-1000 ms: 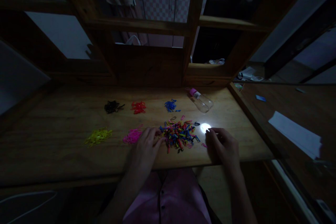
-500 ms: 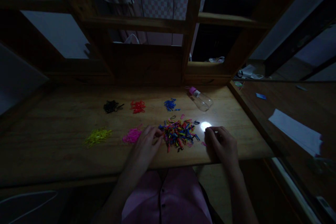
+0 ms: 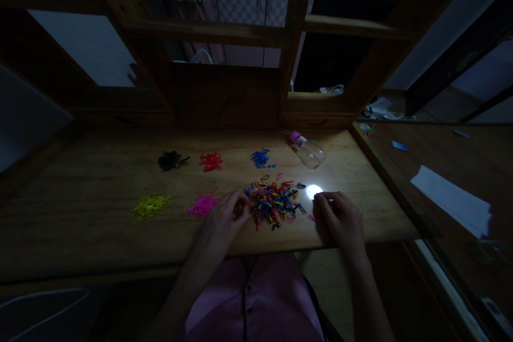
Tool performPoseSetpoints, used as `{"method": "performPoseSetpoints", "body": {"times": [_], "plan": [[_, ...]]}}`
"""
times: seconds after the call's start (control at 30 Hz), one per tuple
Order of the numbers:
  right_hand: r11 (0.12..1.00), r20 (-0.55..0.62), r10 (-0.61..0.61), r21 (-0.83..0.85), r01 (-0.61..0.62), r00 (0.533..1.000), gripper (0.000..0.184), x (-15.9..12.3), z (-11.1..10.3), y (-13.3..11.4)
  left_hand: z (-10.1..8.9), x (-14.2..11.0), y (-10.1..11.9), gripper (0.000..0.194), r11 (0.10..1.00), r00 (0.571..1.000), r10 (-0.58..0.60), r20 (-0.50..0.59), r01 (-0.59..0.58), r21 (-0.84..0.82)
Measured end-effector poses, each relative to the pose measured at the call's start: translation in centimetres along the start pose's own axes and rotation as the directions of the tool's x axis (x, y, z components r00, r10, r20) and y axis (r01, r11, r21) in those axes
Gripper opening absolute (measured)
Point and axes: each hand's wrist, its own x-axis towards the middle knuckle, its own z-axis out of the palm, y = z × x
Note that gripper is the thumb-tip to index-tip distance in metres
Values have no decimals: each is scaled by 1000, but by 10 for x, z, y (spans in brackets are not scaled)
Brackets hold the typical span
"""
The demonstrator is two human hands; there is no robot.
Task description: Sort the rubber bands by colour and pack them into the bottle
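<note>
A mixed heap of small coloured elastic bands (image 3: 274, 201) lies on the wooden desk (image 3: 100, 181), near its front edge. My left hand (image 3: 224, 219) rests at the heap's left side with its fingers curled together at the bands; what they pinch is too small to make out. My right hand (image 3: 340, 219) sits just right of the heap, fingers bent inward beside a bright light spot (image 3: 313, 191). Sorted little piles lie around: black (image 3: 171, 160), red (image 3: 211, 161), blue (image 3: 261, 157), yellow (image 3: 150, 206) and pink (image 3: 203, 205).
A clear bottle with a pink cap (image 3: 306, 150) lies on its side at the back right of the desk. Wooden shelving (image 3: 224, 37) rises behind. A side surface on the right holds a white sheet (image 3: 451, 200). The room is very dark.
My left hand's fingers have drawn in from lying flatter at the heap's edge to a curled pinch. My right hand has barely shifted. The view moved slightly.
</note>
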Motion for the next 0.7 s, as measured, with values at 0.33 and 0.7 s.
{"method": "performPoseSetpoints", "body": {"times": [0.33, 0.7], "plan": [[1000, 0, 11, 14, -11, 1000, 24, -1, 0, -1, -1, 0, 5, 8, 999, 998, 43, -40, -42, 21], [1000, 4, 16, 21, -16, 1000, 21, -1, -1, 0, 1, -4, 0, 4, 1000, 1000, 16, -15, -16, 2]]}}
